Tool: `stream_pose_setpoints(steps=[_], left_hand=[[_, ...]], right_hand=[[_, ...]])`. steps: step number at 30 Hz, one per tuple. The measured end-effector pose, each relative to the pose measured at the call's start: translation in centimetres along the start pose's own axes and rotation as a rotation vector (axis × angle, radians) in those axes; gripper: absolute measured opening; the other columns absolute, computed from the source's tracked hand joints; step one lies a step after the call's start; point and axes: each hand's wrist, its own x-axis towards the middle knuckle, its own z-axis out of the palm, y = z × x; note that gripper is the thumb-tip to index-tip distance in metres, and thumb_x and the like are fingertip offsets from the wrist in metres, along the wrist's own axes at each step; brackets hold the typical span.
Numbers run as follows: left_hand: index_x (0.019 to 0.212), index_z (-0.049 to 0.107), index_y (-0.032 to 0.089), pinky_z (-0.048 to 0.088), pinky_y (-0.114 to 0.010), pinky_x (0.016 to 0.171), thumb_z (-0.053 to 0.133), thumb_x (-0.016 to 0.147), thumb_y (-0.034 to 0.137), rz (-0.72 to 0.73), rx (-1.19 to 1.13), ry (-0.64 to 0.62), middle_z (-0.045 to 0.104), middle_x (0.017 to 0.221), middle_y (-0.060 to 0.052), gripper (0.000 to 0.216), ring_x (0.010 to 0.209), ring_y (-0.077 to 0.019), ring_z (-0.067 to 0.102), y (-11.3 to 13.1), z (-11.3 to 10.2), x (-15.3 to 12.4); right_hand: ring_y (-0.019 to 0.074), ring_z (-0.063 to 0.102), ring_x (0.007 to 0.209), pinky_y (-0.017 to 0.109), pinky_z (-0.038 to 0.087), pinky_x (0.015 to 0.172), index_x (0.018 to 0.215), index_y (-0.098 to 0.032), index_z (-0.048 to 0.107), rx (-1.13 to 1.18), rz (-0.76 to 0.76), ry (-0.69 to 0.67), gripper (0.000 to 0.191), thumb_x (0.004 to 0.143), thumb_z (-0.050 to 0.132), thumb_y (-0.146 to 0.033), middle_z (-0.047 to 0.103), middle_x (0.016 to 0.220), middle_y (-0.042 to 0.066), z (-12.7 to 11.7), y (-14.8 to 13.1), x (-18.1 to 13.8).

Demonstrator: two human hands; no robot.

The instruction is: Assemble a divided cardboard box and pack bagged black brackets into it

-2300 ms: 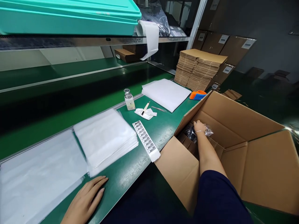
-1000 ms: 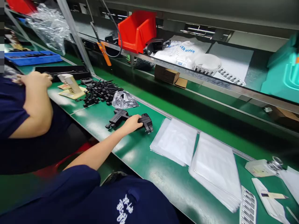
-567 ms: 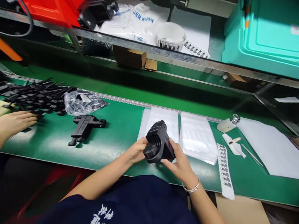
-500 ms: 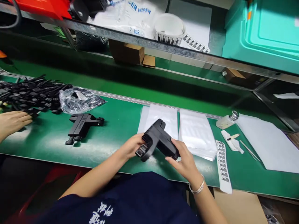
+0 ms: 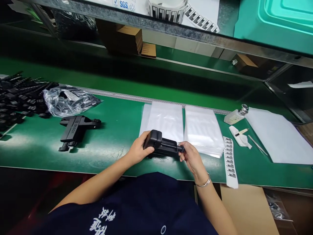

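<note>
Over the near part of the bench I hold a black plastic clamp [image 5: 166,147] roughly level, in front of the clear bags. My left hand [image 5: 139,148] is wrapped round its thick rounded end, thumb on the near side. At the other end, my right hand [image 5: 192,158] pinches the small knob that sticks out; the fingertips partly hide it. A second black clamp [image 5: 74,129] with BOSCH lettering lies on the green bench to the left, apart from both hands.
Stacks of clear plastic bags [image 5: 204,130] lie behind my hands. To the right are a label strip [image 5: 230,163], a pump bottle [image 5: 236,116], tweezers [image 5: 258,145] and a white sheet [image 5: 281,137]. Black parts [image 5: 22,98] are heaped at left. A metal-edged shelf [image 5: 137,21] overhangs.
The clamp has been turned from slanting to level. My right hand has shifted from its body to the end knob, and my left grips the thick end. Another person's hand at left has gone from view.
</note>
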Motion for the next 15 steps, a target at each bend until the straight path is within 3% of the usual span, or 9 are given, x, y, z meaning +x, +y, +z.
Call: stream_pose_setpoints(steps=[3, 6, 9, 11, 15], left_hand=[[0.115, 0.057, 0.016, 0.044, -0.032, 0.079, 0.064, 0.068, 0.072, -0.021, -0.027, 0.030, 0.064, 0.100, -0.006, 0.074, 0.088, -0.0233, 0.058, 0.0, 0.3, 0.0], [0.105, 0.062, 0.016, 0.044, -0.030, 0.077, 0.065, 0.072, 0.067, -0.182, -0.285, 0.074, 0.065, 0.092, -0.006, 0.061, 0.085, -0.0214, 0.058, -0.2, 1.1, 0.4], [0.102, 0.064, 0.015, 0.044, -0.029, 0.078, 0.070, 0.072, 0.059, -0.319, -0.538, 0.042, 0.067, 0.093, -0.007, 0.054, 0.088, -0.0217, 0.059, -0.2, 1.3, 0.8], [0.107, 0.064, 0.017, 0.045, -0.030, 0.082, 0.078, 0.066, 0.051, -0.260, -0.541, -0.019, 0.068, 0.100, -0.007, 0.055, 0.094, -0.0233, 0.061, 0.1, 0.9, 0.8], [0.114, 0.064, 0.023, 0.041, -0.037, 0.100, 0.083, 0.063, 0.025, -0.017, -0.204, -0.148, 0.065, 0.119, -0.008, 0.054, 0.114, -0.0275, 0.058, 1.3, -0.2, 0.3]], right_hand=[[0.0108, 0.049, 0.050, 0.026, 0.047, 0.051, 0.090, -0.020, 0.058, -0.103, -0.108, 0.012, 0.037, 0.086, 0.056, -0.057, 0.055, 0.063, -0.003, 0.1, -0.4, -0.4], [0.0175, 0.062, 0.076, 0.033, 0.054, 0.070, 0.100, -0.021, 0.058, -0.494, -0.445, 0.042, 0.023, 0.091, 0.055, -0.042, 0.063, 0.084, 0.004, -0.2, -1.5, -1.1], [0.0231, 0.062, 0.094, 0.042, 0.055, 0.082, 0.111, -0.022, 0.057, -0.828, -0.791, -0.018, 0.020, 0.093, 0.053, -0.030, 0.064, 0.100, 0.009, -0.9, -2.4, -1.3], [0.0238, 0.062, 0.099, 0.044, 0.056, 0.083, 0.118, -0.023, 0.054, -0.922, -0.879, -0.002, 0.025, 0.094, 0.053, -0.025, 0.063, 0.104, 0.010, -1.5, -2.5, -1.1], [0.0227, 0.060, 0.105, 0.039, 0.059, 0.077, 0.124, -0.025, 0.052, -0.884, -0.860, 0.163, 0.034, 0.091, 0.057, -0.018, 0.060, 0.111, 0.009, -2.3, -1.5, -0.5]])
